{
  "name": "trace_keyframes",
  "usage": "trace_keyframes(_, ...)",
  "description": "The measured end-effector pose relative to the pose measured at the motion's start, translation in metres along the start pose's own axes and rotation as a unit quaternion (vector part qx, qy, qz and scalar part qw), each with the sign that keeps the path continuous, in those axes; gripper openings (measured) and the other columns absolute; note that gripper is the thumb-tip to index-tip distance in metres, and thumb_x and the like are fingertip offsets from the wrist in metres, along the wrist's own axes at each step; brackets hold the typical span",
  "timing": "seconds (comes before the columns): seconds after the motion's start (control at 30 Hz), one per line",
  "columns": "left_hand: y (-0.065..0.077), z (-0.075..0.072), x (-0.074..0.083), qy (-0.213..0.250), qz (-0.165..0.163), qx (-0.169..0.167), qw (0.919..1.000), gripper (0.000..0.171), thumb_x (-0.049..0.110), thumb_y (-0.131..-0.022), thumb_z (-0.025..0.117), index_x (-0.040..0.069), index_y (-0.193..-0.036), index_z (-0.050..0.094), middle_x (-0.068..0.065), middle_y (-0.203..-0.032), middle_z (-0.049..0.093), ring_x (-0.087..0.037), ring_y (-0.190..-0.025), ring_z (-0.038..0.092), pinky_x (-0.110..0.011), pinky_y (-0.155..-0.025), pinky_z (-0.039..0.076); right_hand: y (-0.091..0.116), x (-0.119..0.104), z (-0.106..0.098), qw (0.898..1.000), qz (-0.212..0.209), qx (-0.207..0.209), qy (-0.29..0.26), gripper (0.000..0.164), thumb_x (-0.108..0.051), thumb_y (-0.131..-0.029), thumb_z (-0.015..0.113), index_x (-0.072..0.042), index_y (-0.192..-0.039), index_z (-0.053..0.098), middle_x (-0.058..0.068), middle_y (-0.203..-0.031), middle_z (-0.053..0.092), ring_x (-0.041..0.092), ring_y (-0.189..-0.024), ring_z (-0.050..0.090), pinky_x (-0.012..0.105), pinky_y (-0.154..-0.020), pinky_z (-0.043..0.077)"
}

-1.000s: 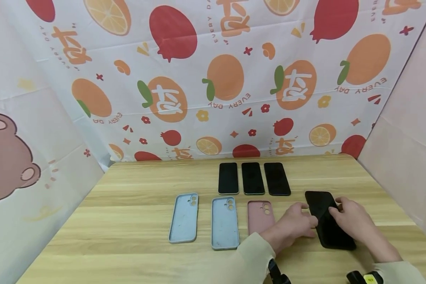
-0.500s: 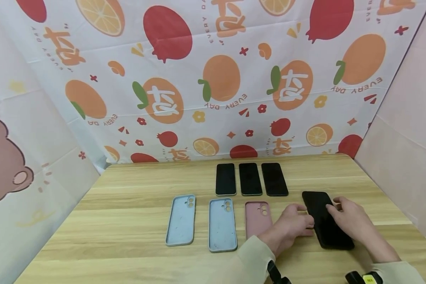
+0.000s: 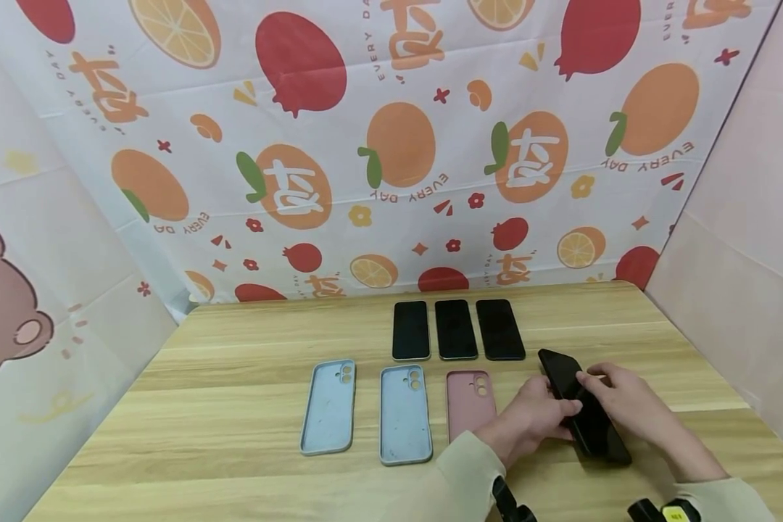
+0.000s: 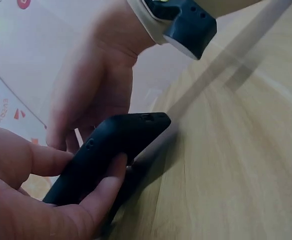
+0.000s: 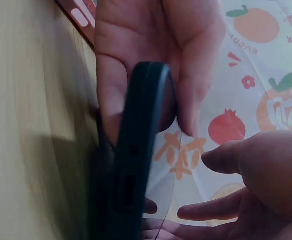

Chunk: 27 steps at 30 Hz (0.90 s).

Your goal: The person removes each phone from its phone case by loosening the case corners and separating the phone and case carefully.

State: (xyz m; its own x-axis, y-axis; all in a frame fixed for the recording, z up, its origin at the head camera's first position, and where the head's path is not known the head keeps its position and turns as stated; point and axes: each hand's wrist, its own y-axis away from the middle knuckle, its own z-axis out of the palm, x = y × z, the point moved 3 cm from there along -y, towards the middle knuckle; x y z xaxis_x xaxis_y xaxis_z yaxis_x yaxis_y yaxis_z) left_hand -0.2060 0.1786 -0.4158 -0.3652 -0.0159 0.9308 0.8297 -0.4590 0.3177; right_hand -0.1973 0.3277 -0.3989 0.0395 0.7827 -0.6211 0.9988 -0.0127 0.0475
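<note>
A black phone (image 3: pixel 587 413), apparently in a dark case, is tilted up on its long side at the right of the table in the head view. My left hand (image 3: pixel 533 415) pinches its left edge between thumb and fingers; the left wrist view shows this grip on the phone (image 4: pixel 100 147) closely. My right hand (image 3: pixel 633 402) is by the phone's upper right side. In the right wrist view, the right hand (image 5: pixel 266 180) has its thumb and fingers spread beside the phone (image 5: pixel 140 130), while the left hand (image 5: pixel 151 45) holds it.
Three dark phones (image 3: pixel 457 330) lie in a row at the back. In front of them are two light blue phone cases (image 3: pixel 329 406) and a pink phone case (image 3: pixel 470 399), partly hidden by my left arm. A printed cloth (image 3: pixel 401 217) hangs behind the wooden table (image 3: pixel 202 413).
The phone has gone from lying nearly flat to tilted on its side, with its right edge raised. My left hand now pinches its edge. The head view has shifted slightly.
</note>
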Motion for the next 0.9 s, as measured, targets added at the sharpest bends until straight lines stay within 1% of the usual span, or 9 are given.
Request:
trace_keyframes(0.07,0.001,-0.001,-0.002,-0.014,-0.001,0.003,0.9999,0.025,-0.004,-0.093,0.062,0.003,-0.116,0.058,-0.014,-0.103,0.069,-0.034,-0.098,0.070,-0.054,-0.080,0.058,0.001,-0.002,0.002,1.000,0.006,-0.012,-0.009,0.054,-0.036,-0.105,0.045,0.013,-0.127,0.052,0.024,-0.108,0.067,0.032,-0.090,0.065,0.043,-0.074,0.055)
trace_keyframes(0.13,0.002,-0.002,-0.003,-0.022,-0.003,0.004,0.9997,0.025,-0.005,-0.092,0.061,0.004,-0.116,0.058,-0.013,-0.102,0.069,-0.035,-0.097,0.070,-0.055,-0.080,0.058,0.003,-0.004,0.002,1.000,0.011,-0.020,-0.013,0.056,-0.038,-0.105,0.045,0.013,-0.129,0.051,0.021,-0.106,0.068,0.028,-0.088,0.065,0.039,-0.072,0.054)
trace_keyframes(0.2,0.003,-0.003,-0.004,-0.029,-0.002,0.002,0.9996,0.026,-0.006,-0.092,0.062,0.006,-0.115,0.059,-0.012,-0.101,0.068,-0.035,-0.095,0.070,-0.056,-0.080,0.058,0.005,-0.006,0.002,0.999,0.016,-0.027,-0.019,0.059,-0.040,-0.105,0.045,0.013,-0.131,0.048,0.021,-0.106,0.068,0.029,-0.089,0.065,0.039,-0.073,0.054)
trace_keyframes(0.33,0.005,-0.006,-0.003,-0.040,0.006,0.001,0.9992,0.027,-0.004,-0.090,0.065,0.010,-0.112,0.061,-0.008,-0.097,0.068,-0.036,-0.088,0.071,-0.056,-0.075,0.059,0.008,-0.008,-0.001,1.000,0.016,-0.021,-0.015,0.068,-0.045,-0.104,0.046,0.015,-0.136,0.042,0.027,-0.113,0.066,0.036,-0.106,0.063,0.049,-0.084,0.054)
trace_keyframes(0.43,0.007,-0.010,-0.001,-0.044,0.015,0.002,0.9989,0.024,-0.001,-0.090,0.067,0.012,-0.110,0.062,-0.007,-0.093,0.069,-0.035,-0.084,0.072,-0.055,-0.071,0.059,0.010,-0.010,-0.002,0.999,0.022,-0.019,-0.029,0.071,-0.045,-0.104,0.046,0.016,-0.140,0.036,0.025,-0.111,0.065,0.032,-0.101,0.062,0.044,-0.081,0.054)
trace_keyframes(0.53,0.010,-0.015,0.001,-0.040,0.018,0.003,0.9990,0.020,0.004,-0.092,0.067,0.011,-0.109,0.061,-0.008,-0.090,0.070,-0.034,-0.083,0.073,-0.054,-0.070,0.060,0.011,-0.012,-0.002,0.997,0.034,-0.025,-0.069,0.070,-0.042,-0.104,0.045,0.015,-0.143,0.032,0.021,-0.107,0.062,0.025,-0.088,0.059,0.036,-0.071,0.054)
trace_keyframes(0.63,0.012,-0.020,0.003,-0.038,0.020,0.006,0.9991,0.019,0.010,-0.094,0.066,0.010,-0.111,0.058,-0.007,-0.090,0.070,-0.032,-0.082,0.073,-0.052,-0.070,0.060,0.010,-0.013,-0.001,0.992,0.050,-0.033,-0.114,0.069,-0.041,-0.105,0.043,0.014,-0.145,0.030,0.018,-0.106,0.059,0.020,-0.081,0.055,0.031,-0.064,0.053)
trace_keyframes(0.8,0.019,-0.026,0.007,-0.038,0.022,-0.008,0.9990,0.020,0.019,-0.098,0.063,0.010,-0.113,0.055,-0.006,-0.090,0.069,-0.028,-0.082,0.072,-0.046,-0.071,0.061,0.009,-0.012,0.000,0.983,0.053,-0.041,-0.173,0.063,-0.041,-0.107,0.038,0.011,-0.142,0.036,0.016,-0.109,0.060,0.018,-0.085,0.059,0.031,-0.069,0.056)
trace_keyframes(0.9,0.023,-0.030,0.009,-0.038,0.022,-0.024,0.9987,0.018,0.021,-0.098,0.062,0.011,-0.111,0.055,-0.006,-0.089,0.071,-0.029,-0.082,0.073,-0.045,-0.073,0.061,0.009,-0.012,0.001,0.975,0.048,-0.045,-0.213,0.061,-0.044,-0.107,0.036,0.010,-0.138,0.039,0.017,-0.111,0.061,0.017,-0.090,0.062,0.032,-0.072,0.058)
